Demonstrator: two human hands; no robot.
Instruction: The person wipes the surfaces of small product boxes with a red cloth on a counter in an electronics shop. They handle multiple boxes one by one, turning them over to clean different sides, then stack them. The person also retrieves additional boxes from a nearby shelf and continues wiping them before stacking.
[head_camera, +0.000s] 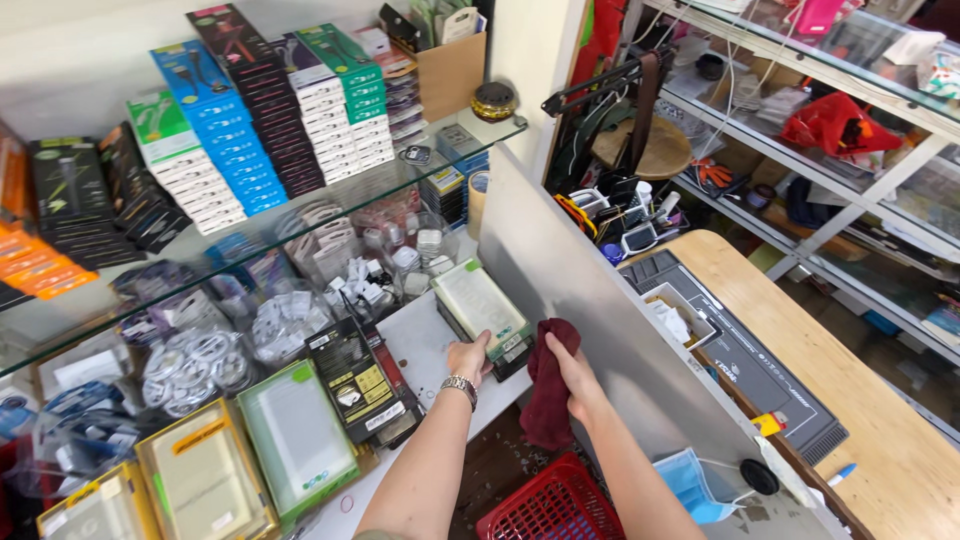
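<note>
The left hand (468, 357) (wearing a watch) grips a stack of boxes (483, 312) on the tabletop (425, 340); the right hand (575, 375) squeezes a dark red cloth (548, 395).

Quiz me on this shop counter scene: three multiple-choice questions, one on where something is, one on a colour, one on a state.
1. Where is the red plastic basket?
A. low down, near the forearms
B. on the glass shelf
C. on the wooden bench

2. What colour is the cloth in the right hand?
A. white
B. dark red
C. green

3. What is the left hand doing?
A. hanging free
B. holding a pen
C. gripping a stack of flat boxes

Answers: A, it sits at the bottom edge; B, maroon fabric hangs from the fingers; C, fingers wrap the stack's near end.
</note>
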